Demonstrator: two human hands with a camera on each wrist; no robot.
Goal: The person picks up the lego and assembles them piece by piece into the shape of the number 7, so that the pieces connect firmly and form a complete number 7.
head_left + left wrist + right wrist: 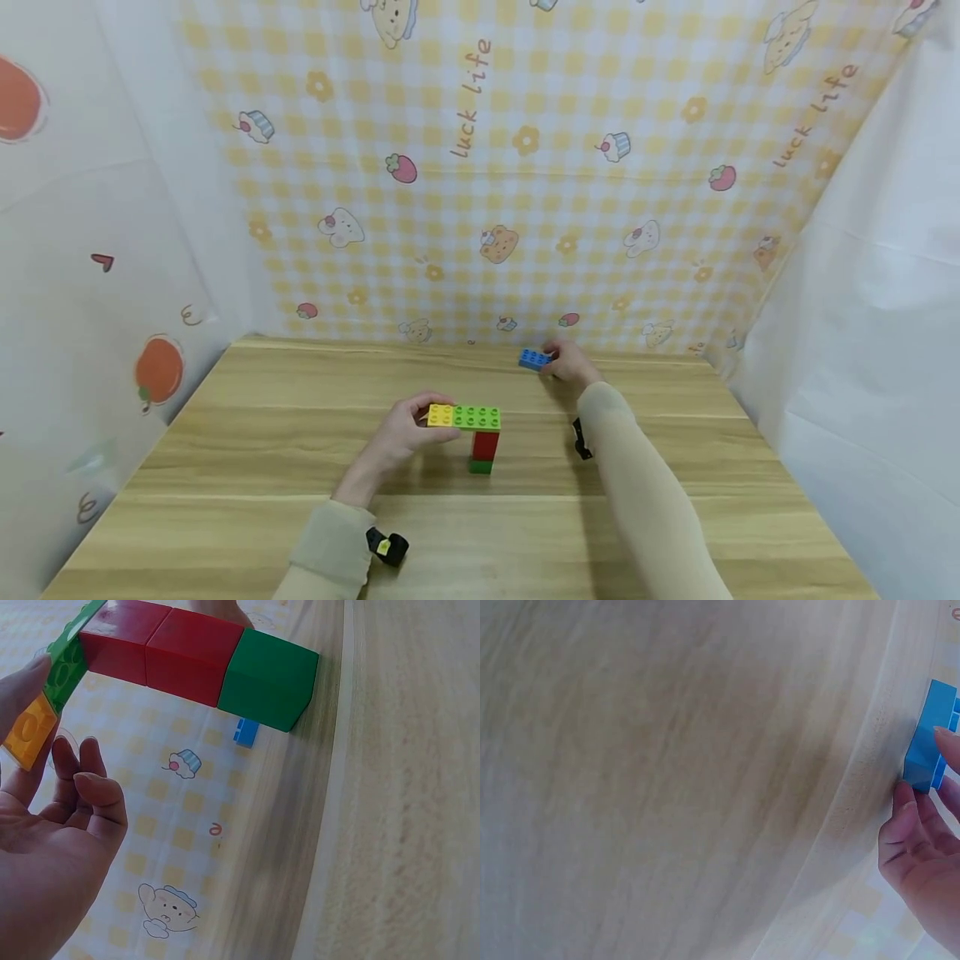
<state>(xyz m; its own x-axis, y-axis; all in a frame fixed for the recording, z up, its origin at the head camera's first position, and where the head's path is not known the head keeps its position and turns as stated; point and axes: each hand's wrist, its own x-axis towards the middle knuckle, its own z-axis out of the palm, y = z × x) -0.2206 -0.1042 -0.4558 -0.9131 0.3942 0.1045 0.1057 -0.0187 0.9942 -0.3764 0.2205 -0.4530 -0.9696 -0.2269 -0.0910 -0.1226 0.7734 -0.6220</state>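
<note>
My left hand [399, 430] pinches the yellow toy brick [441, 415] between thumb and fingers. Beside it, level with it, runs a light green brick [477, 417], which tops a column of two red bricks [191, 652] and a dark green brick [268, 679] at the foot. At the far side of the table, my right hand [573, 365] holds the right end of a blue studded brick [532, 359]. The thumb lies over its studded side in the right wrist view, and other fingers are at its end.
Both hands work over a wood-grain table [300, 383]. Right behind the blue brick rises a yellow checked cloth [450, 283] along the table's back edge. White sheeting [847, 333] hangs on both sides. Each wrist wears a small black device [388, 547].
</note>
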